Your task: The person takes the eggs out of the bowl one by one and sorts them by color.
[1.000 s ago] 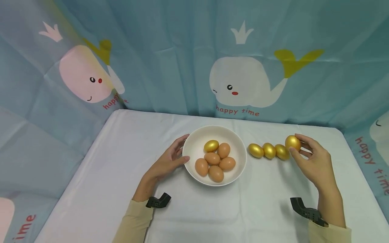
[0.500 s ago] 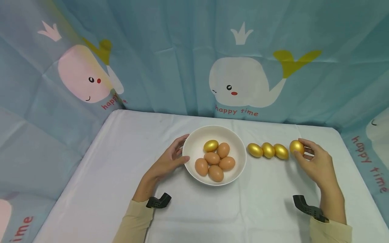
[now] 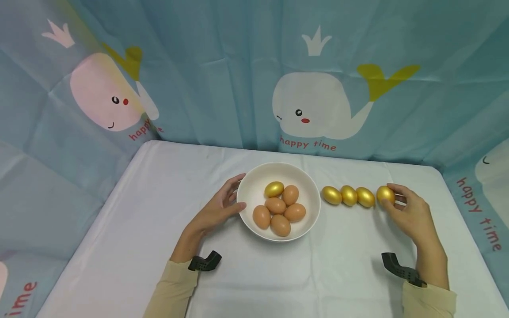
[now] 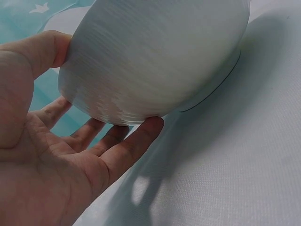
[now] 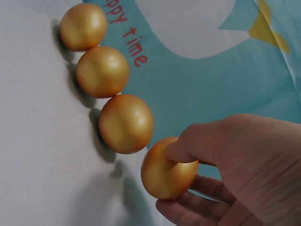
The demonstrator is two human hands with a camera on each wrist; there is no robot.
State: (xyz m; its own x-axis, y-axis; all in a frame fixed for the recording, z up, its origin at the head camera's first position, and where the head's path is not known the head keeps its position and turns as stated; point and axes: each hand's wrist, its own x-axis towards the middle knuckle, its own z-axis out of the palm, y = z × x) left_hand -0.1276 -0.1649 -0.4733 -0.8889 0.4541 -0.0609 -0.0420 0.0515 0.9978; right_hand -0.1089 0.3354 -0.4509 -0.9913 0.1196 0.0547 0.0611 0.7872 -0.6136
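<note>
A white bowl [image 3: 251, 185] holds several brown eggs [image 3: 281, 225] and one golden egg [image 3: 274, 189]. My left hand [image 3: 216, 210] grips the bowl's left side, thumb at the rim and fingers spread along the outer wall [image 4: 155, 56]. To the right of the bowl lies a row of three golden eggs [image 3: 348, 195]. My right hand [image 3: 409, 212] pinches another golden egg [image 5: 164, 174] between thumb and fingers at the row's right end, a narrow gap from the last one. Whether this egg touches the cloth I cannot tell.
White cloth [image 3: 254, 282] covers the table. Behind and at the sides hangs a blue curtain [image 3: 222, 101] printed with whales, close to the table's back edge. A black wrist mount [image 3: 204, 261] sits on the left wrist, another mount [image 3: 403, 270] on the right.
My right hand has lowered the golden egg and shifted it slightly right, from over the row's end to beside it. The left hand stays on the bowl.
</note>
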